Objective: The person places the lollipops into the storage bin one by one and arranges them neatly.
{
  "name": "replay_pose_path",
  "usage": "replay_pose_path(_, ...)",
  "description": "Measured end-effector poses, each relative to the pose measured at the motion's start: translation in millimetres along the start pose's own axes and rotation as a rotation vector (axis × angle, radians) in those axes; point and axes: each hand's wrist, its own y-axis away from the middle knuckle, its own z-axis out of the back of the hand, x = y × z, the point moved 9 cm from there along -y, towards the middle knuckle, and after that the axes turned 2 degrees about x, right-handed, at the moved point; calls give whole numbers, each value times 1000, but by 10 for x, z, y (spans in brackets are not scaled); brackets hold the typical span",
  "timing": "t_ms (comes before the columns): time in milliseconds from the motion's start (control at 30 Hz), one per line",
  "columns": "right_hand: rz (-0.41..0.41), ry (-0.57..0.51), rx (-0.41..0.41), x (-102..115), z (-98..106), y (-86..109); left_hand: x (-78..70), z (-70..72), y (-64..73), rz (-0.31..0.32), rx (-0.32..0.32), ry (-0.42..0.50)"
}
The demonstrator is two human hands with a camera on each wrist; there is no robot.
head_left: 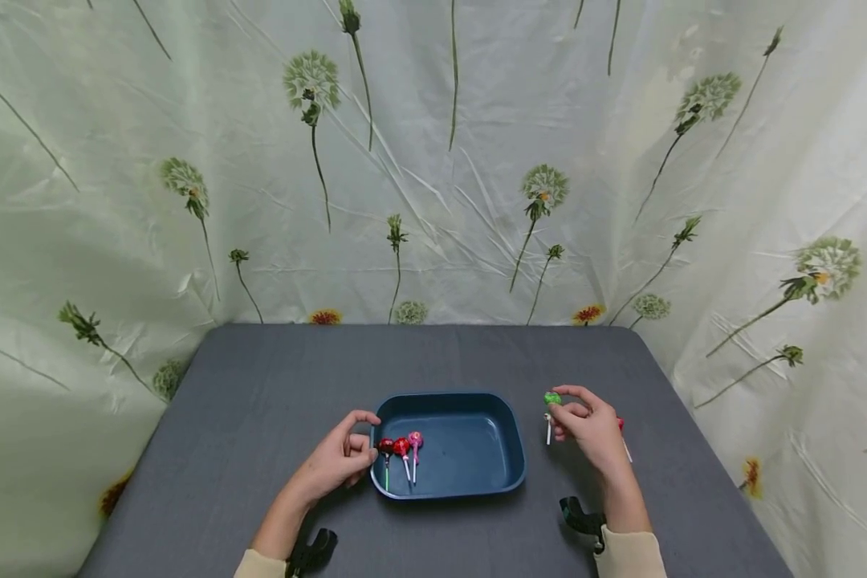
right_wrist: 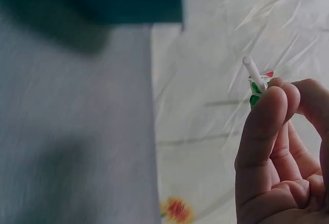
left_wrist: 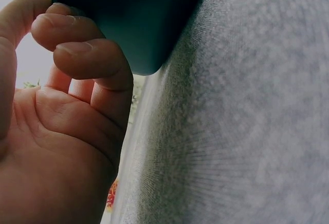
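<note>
At the tray's nine o'clock, the left hand (head_left: 343, 453) holds the rim between bent fingers and thumb, probably to keep the tray (head_left: 458, 441) from sliding. Just inside, the dark red lollipop (head_left: 386, 445), the red lollipop (head_left: 401, 446) and the pink lollipop (head_left: 415, 439) lie side by side, sticks towards six o'clock; such a row likely saves room towards three. Beyond the tray, between its two and three o'clock, the right hand (head_left: 588, 425) pinches the green lollipop (head_left: 552, 398) in a narrow fingertip grip, which seems to suit so small a thing. Another red-headed lollipop (head_left: 620, 423) lies at the right hand's three o'clock, partly hidden behind it.
</note>
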Motion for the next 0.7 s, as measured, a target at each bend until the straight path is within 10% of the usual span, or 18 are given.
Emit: replay_pose_path(700, 44, -113, 206, 351, -1043, 73, -21, 7, 2, -12, -13, -25)
